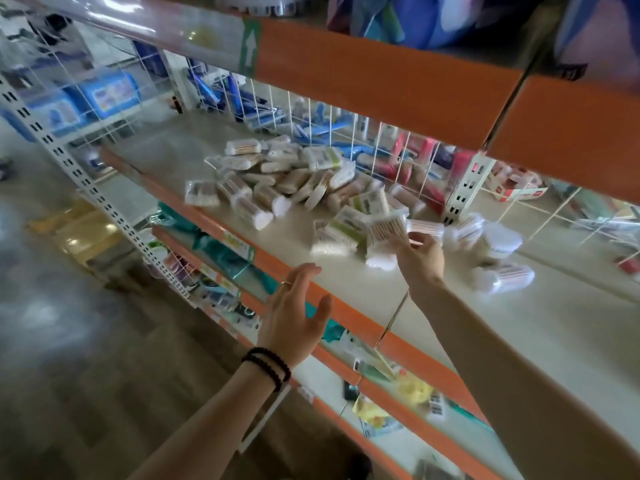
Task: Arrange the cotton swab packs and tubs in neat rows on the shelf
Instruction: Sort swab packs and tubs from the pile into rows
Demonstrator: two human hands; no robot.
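Lying in a loose heap, the cotton swab packs [277,178] cover the middle of the cream shelf [346,278]. The right hand [420,258] pinches 1 pack of swabs [384,237] with curled fingers, just above the shelf. The left hand [294,313] hovers at the orange shelf edge [349,320], fingers spread, holding nothing.

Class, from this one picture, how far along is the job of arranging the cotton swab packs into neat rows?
Done: no neat row shows. In hand: the right hand grips one swab pack; the left hand hovers open. Left: the jumbled pile and loose packs across the shelf.
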